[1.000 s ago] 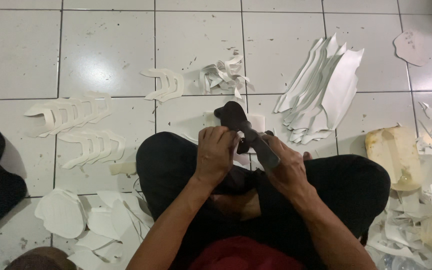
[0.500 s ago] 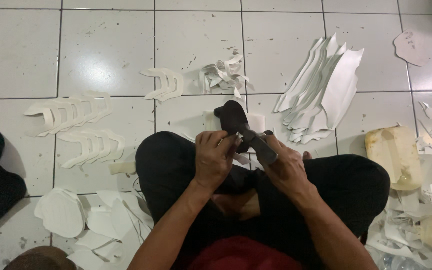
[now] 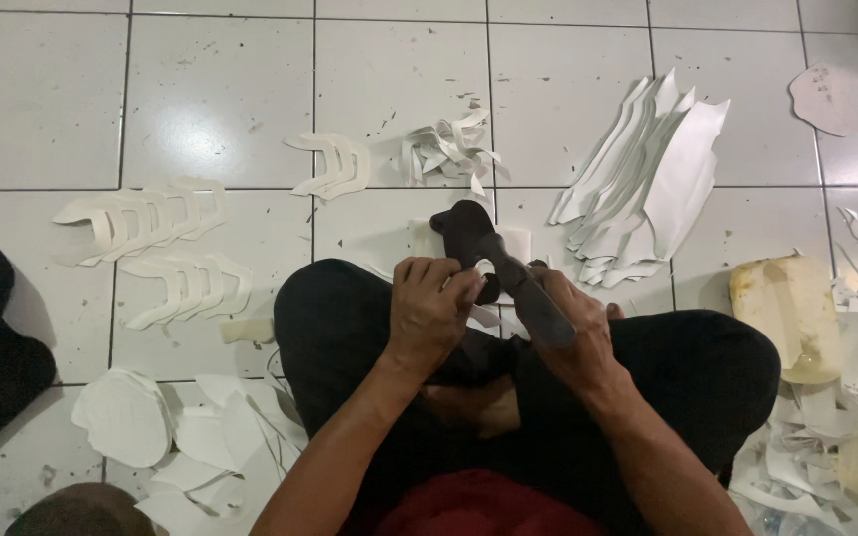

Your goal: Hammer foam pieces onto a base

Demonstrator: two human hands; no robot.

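Observation:
I sit cross-legged on a white tiled floor. My left hand (image 3: 431,310) grips a white cut-out piece (image 3: 479,316) together with a dark pattern piece (image 3: 461,230) that sticks out past my fingers. My right hand (image 3: 570,330) is closed on large dark scissors (image 3: 533,298), whose blades meet the piece between my hands. Both hands hover above my knees in black trousers (image 3: 335,323).
Rows of white curved cut-outs (image 3: 146,213) lie at the left, a pair (image 3: 335,164) and scraps (image 3: 449,147) ahead. A stack of white sheets (image 3: 652,184) lies right of centre. A yellowish block (image 3: 785,303) and offcuts (image 3: 851,437) sit at the right; rounded pieces (image 3: 126,417) lie at the lower left.
Both hands have shifted a little, turning the dark piece, and the scissors have moved along its edge. The piles on the floor are unchanged.

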